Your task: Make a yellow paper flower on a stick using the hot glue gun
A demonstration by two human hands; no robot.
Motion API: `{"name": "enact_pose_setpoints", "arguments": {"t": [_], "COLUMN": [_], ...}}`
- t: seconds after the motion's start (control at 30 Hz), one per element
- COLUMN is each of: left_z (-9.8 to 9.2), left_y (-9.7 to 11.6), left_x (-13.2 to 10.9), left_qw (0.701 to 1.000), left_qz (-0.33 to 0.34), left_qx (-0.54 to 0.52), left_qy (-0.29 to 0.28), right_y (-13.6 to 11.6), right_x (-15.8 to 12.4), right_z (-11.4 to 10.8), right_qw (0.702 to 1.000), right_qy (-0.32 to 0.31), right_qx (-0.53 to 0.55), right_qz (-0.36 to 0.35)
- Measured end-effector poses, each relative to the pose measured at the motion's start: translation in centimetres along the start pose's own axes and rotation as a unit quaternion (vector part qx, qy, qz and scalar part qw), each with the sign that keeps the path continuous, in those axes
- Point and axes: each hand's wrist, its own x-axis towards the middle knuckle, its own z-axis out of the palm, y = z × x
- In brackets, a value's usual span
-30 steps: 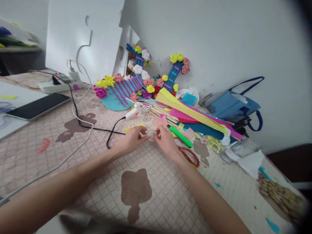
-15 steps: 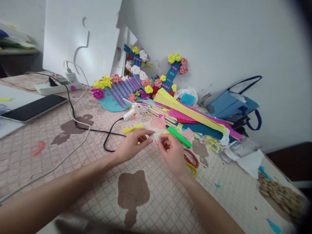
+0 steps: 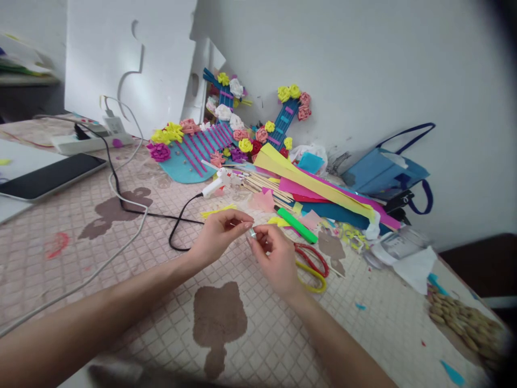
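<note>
Over the middle of the table, my left hand (image 3: 223, 233) and my right hand (image 3: 275, 257) meet fingertip to fingertip. Between them is a small, shiny whitish piece (image 3: 252, 233), too small to name. Thumb and fingers of my right hand pinch it, while my left thumb and forefinger press together at its upper end. Just right of my right hand lie scissors (image 3: 313, 269) with red and yellow handles, their blades hidden. Behind the hands rest a bright green pen-like tool (image 3: 298, 225), thin yellow strips (image 3: 218, 210) and a white glue gun (image 3: 216, 185).
Blue guitar-shaped crafts (image 3: 189, 159) with paper flowers stand at the back. Nearby are wooden sticks (image 3: 262, 185) and folded coloured paper (image 3: 315, 180). Cables cross the left side beside a phone (image 3: 52, 175) and power strip (image 3: 68, 143). Peanuts (image 3: 464, 323) lie far right; a blue bag (image 3: 383, 172) stands behind.
My hands have come slightly closer and the right one has shifted left and down. The whitish piece looks smaller and more compact between the fingertips. More of the scissors' handles shows.
</note>
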Motion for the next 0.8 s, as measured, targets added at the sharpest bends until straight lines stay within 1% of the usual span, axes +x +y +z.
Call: {"name": "enact_pose_setpoints", "arguments": {"t": [0.07,0.13,0.23,0.33,0.43,0.53,0.7,0.8], "left_z": [-0.1,-0.2,-0.2,0.1,0.5,0.7,0.9,1.0], "left_y": [-0.1,-0.1,-0.1,0.0,0.0,-0.2,-0.4,-0.4], "left_x": [0.0,0.1,0.1,0.0,-0.2,-0.4,-0.4,-0.4], "left_qw": [1.000,1.000,1.000,0.999,0.998,0.998,0.997,0.995], "left_qz": [0.008,0.012,0.013,0.029,0.045,0.046,0.046,0.043], "left_qx": [-0.011,-0.015,0.000,0.030,0.045,0.028,-0.011,-0.027], "left_qy": [-0.008,-0.013,-0.011,0.007,0.028,0.041,0.066,0.084], "right_y": [-0.1,-0.1,-0.1,-0.2,-0.1,0.2,0.3,0.3], "right_x": [0.0,0.0,0.0,0.0,-0.1,-0.3,-0.4,-0.4], "right_z": [0.2,0.3,0.4,0.6,0.8,1.2,1.6,1.8], "right_qw": [0.999,0.998,0.999,1.000,1.000,0.999,0.998,0.997], "right_qy": [-0.018,-0.023,-0.001,0.021,0.014,0.013,0.060,0.076], "right_qx": [0.021,0.034,0.025,0.011,0.026,0.031,0.018,0.015], "right_qz": [0.031,0.044,0.025,0.001,0.006,0.020,-0.009,-0.015]}}
